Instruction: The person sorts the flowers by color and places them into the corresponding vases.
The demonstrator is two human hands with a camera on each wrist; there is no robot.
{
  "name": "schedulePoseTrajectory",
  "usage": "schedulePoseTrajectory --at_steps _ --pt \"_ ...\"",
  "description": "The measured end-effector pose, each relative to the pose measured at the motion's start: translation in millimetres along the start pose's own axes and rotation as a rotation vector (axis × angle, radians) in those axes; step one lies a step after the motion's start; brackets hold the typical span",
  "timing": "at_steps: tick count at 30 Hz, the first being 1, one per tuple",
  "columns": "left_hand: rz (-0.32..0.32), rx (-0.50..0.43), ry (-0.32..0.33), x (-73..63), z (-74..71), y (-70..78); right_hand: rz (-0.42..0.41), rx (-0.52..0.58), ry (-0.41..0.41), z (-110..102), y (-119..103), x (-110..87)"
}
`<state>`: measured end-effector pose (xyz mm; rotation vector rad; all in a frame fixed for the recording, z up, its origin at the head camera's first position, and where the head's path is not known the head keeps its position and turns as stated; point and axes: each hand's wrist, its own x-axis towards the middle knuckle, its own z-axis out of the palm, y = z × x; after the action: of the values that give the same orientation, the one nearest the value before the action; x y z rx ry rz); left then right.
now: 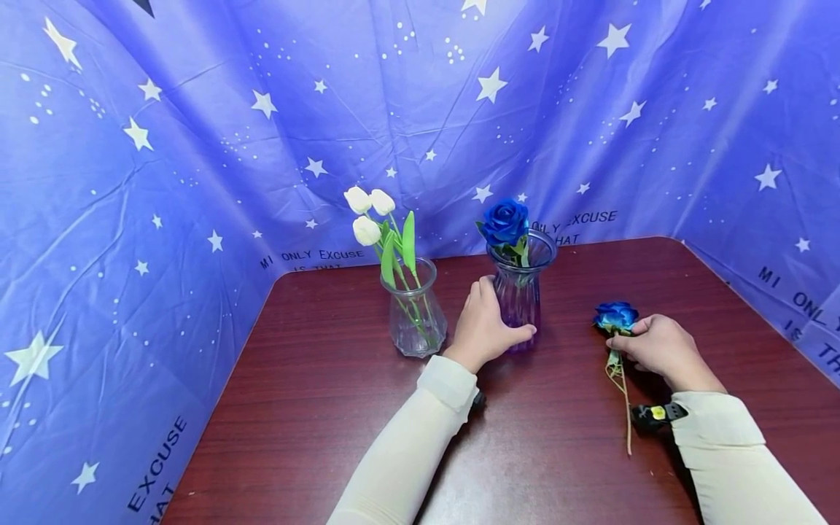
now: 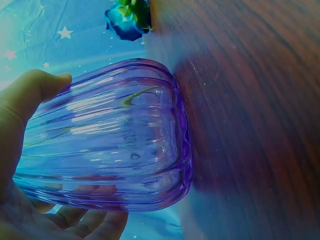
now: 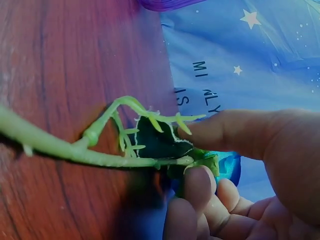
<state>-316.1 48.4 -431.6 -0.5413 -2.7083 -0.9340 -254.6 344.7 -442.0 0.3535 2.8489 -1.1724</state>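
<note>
My left hand (image 1: 482,326) grips a purple ribbed glass vase (image 1: 518,295) from its left side; in the left wrist view, thumb and fingers go round the vase (image 2: 105,145). One dark blue rose (image 1: 505,222) stands in it, its bloom above the rim. To the right, my right hand (image 1: 664,351) pinches a second, lighter blue rose (image 1: 615,316) just below the bloom. Its long stem (image 1: 627,408) points toward me. The right wrist view shows the green stem (image 3: 107,159) with small shoots, and the bloom is mostly hidden behind my fingers.
A clear glass vase (image 1: 415,332) with several white tulips (image 1: 366,230) stands left of the purple vase. Behind the reddish-brown table (image 1: 302,408) hangs a blue star-patterned cloth (image 1: 394,87), which also lines both sides.
</note>
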Motion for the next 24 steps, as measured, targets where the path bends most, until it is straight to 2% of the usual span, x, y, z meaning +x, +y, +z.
schedulePoseTrajectory --at_steps 24 --pt "-0.003 0.004 0.004 0.7 1.5 -0.6 0.043 0.078 -0.072 4.3 4.6 1.4"
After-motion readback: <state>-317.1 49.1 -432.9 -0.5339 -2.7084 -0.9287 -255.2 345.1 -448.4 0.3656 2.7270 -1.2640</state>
